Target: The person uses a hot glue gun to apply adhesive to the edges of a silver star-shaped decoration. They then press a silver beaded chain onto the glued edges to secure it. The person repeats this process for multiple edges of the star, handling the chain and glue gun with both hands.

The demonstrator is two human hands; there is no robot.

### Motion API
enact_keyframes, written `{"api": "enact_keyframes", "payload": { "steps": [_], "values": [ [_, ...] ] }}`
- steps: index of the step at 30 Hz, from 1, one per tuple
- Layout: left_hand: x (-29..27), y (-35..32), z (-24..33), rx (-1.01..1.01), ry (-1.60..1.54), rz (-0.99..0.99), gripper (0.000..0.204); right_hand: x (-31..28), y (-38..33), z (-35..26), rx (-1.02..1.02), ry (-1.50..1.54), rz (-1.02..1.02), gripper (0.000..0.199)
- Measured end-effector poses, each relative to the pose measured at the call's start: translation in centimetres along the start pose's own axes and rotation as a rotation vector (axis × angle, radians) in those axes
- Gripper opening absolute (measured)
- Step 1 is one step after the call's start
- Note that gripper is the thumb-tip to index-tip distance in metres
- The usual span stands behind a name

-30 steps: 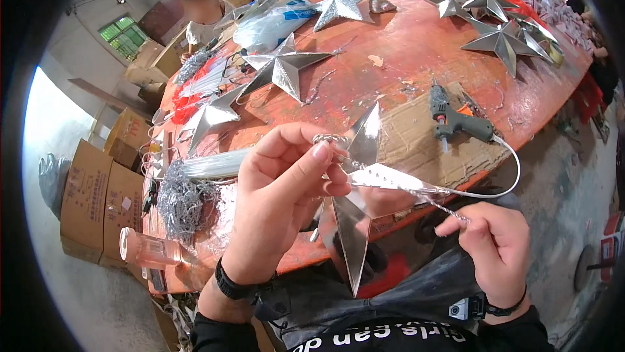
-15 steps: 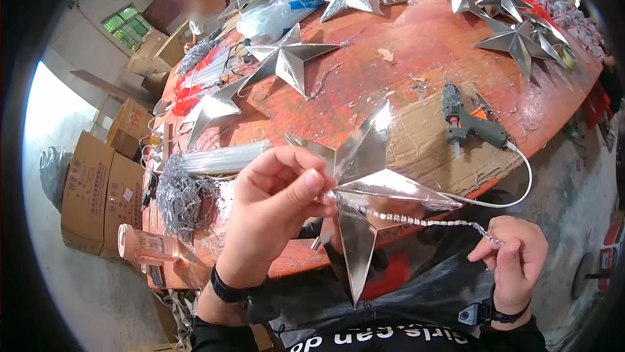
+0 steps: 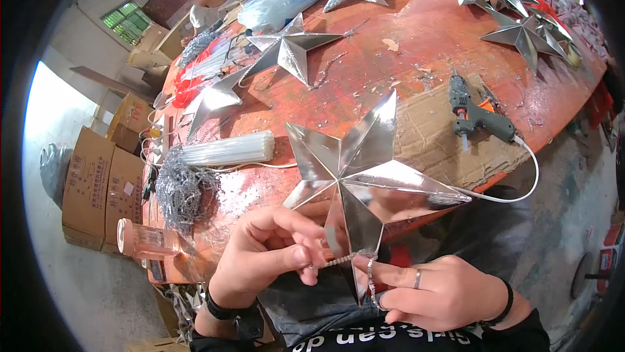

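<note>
A large shiny silver star stands in front of me at the table's near edge, one point downward. At its lower point, a thin silver beaded strand runs between my hands. My left hand pinches one end of the strand, left of that point. My right hand, with a ring on one finger, is on the right side of the same point. The strand passes by its forefinger and hangs down to its thumb, where the fingers close on it. What supports the star from behind is hidden.
A glue gun with a white cord rests on cardboard at right. Clear glue sticks, a silver tinsel heap and a pink jar lie left. More silver stars sit farther back. A person is beyond.
Both hands have moved down to the star's lower point, the right one also leftward. The strand, earlier stretched rightward from the star's middle, now bends at that point. The star's face shows more fully.
</note>
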State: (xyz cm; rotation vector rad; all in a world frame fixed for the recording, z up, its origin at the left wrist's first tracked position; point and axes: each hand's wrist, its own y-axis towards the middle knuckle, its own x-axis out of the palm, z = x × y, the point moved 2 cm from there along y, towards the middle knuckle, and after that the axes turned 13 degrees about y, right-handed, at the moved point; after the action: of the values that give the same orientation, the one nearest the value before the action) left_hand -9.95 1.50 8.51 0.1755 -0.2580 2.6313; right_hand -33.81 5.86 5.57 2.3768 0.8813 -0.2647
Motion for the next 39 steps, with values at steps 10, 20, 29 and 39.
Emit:
{"api": "enact_keyframes", "payload": {
  "steps": [10, 20, 29, 39],
  "values": [
    [-1.1, -0.7, 0.3, 0.129, -0.082, 0.094, 0.051, -0.7, -0.1, -0.6, 0.09, 0.124, -0.023, 0.011],
    [0.1, 1.8, 2.0, 0.161, 0.21, 0.43, 0.026, -1.3, -1.1, -1.4, 0.016, 0.25, 0.089, 0.019],
    [0.3, 3.9, 1.8, 0.166, 0.281, 0.273, 0.026, -3.4, -4.2, -2.2, 0.273, 0.152, 0.692, 0.027],
    [1.4, 5.0, 2.0, 0.102, 0.628, 0.281, 0.033, -4.4, -4.1, -1.4, 0.343, -0.008, 0.712, 0.019]
  ]
}}
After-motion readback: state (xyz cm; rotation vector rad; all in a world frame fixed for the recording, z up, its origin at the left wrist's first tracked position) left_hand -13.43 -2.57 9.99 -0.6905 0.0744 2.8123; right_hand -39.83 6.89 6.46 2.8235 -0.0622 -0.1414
